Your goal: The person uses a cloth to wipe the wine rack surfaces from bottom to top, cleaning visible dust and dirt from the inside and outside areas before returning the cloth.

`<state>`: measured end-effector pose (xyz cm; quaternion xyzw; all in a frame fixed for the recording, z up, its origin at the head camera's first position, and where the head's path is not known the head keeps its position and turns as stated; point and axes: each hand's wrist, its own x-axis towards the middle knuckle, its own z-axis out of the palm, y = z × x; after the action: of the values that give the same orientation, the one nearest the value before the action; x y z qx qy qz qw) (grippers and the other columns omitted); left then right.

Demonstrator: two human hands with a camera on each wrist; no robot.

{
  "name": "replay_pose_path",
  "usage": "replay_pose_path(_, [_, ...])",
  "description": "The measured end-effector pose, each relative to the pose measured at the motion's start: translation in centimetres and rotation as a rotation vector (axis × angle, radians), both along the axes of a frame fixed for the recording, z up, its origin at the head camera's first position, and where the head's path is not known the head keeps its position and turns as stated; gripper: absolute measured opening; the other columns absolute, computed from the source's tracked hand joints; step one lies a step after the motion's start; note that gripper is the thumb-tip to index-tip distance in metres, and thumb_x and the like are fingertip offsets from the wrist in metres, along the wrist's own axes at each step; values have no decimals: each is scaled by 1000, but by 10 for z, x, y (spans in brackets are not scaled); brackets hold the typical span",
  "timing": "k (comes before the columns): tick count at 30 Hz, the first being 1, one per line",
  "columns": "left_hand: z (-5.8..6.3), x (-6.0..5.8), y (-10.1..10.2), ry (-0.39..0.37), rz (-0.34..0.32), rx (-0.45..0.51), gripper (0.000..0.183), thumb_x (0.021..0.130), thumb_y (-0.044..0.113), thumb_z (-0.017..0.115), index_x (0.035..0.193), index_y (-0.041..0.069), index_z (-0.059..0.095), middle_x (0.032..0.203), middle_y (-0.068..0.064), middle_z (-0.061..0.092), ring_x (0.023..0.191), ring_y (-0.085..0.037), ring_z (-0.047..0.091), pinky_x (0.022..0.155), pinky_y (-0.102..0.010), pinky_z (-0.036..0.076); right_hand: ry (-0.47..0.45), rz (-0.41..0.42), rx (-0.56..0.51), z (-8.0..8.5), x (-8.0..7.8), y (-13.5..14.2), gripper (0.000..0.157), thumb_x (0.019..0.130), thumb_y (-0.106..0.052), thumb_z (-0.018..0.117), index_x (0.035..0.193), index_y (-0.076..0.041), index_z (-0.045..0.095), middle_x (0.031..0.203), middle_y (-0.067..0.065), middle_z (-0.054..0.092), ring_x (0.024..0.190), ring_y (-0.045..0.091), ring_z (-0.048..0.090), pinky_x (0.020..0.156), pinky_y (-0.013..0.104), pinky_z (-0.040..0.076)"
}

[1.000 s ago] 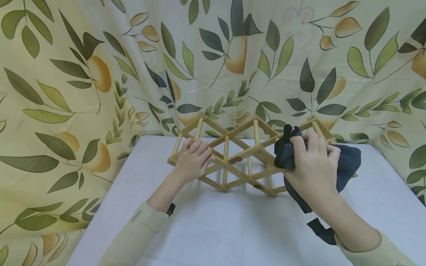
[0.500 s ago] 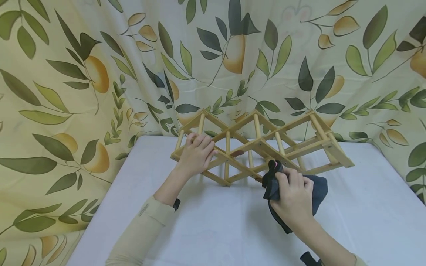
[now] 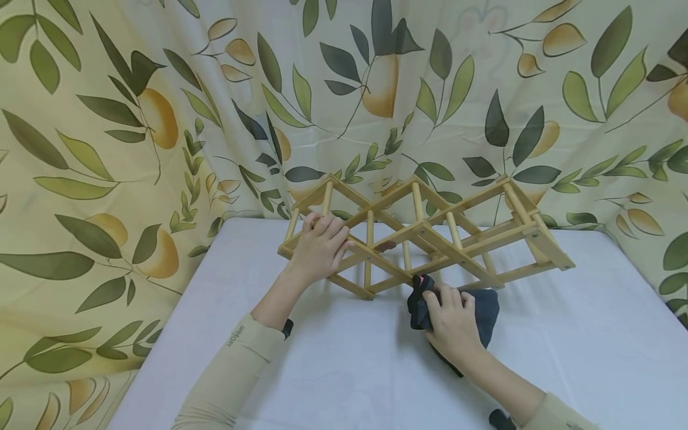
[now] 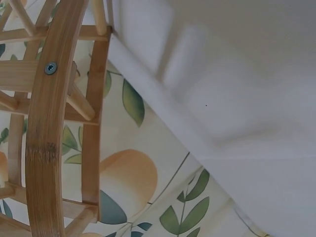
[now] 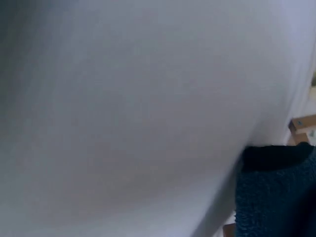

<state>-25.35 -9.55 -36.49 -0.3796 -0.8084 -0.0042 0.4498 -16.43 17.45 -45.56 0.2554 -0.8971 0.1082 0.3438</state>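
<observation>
A wooden lattice rack [image 3: 457, 254] of crossed slats and round rods spans the middle of the table in the head view. My left hand [image 3: 319, 248] grips a slat near its left end. A crumpled dark blue cloth [image 3: 486, 310] with black edging is bunched in my right hand [image 3: 454, 322], against the rack's lower front slats near the middle. The left wrist view shows a curved slat [image 4: 47, 123] with a screw and a dark scuff. At the right wrist view's lower right, the fuzzy cloth [image 5: 271, 202] appears, with bits of rack beside it.
The rack stands on a white-covered table [image 3: 344, 370], near its back edge. A curtain [image 3: 215, 119] printed with leaves and fruit hangs close behind the rack and along the left side. Black straps [image 3: 500, 419] show at the wrists.
My right hand has moved the cloth left and nearer to me, from the rack's right part to its lower front middle. The left hand keeps its grip, barely shifted.
</observation>
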Motion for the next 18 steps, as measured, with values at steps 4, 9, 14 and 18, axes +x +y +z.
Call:
replay_pose_path(4, [0, 0, 0, -11, -5, 4, 40, 100, 31, 21, 84, 10, 52, 94, -3, 44, 95, -21, 39, 88, -44, 30, 11, 20, 40, -6, -8, -1, 50, 50, -1, 73, 95, -1, 50, 94, 21, 47, 80, 36, 47, 67, 52, 33])
replay_pose_path(9, [-1, -1, -1, -40, -16, 8, 36, 99, 30, 26, 85, 10, 53, 95, -4, 45, 95, -21, 39, 89, -44, 29, 0, 4, 65, -10, -16, -5, 40, 59, -4, 69, 94, -3, 49, 94, 21, 47, 79, 36, 45, 67, 52, 32])
replay_pose_path(14, [-1, -1, -2, -58, -22, 7, 30, 96, 30, 33, 85, 10, 54, 94, -3, 46, 96, -21, 39, 90, -43, 28, -45, -46, 97, -12, -21, -8, 43, 60, -6, 74, 95, -5, 49, 95, 22, 45, 82, 36, 44, 69, 53, 32])
replay_pose_path(18, [0, 0, -2, -67, -39, 12, 35, 98, 31, 30, 84, 10, 54, 93, -3, 46, 95, -21, 39, 90, -43, 28, -43, -80, 120, -14, -25, -10, 44, 61, -9, 75, 95, -5, 48, 93, 23, 44, 80, 37, 43, 69, 53, 33])
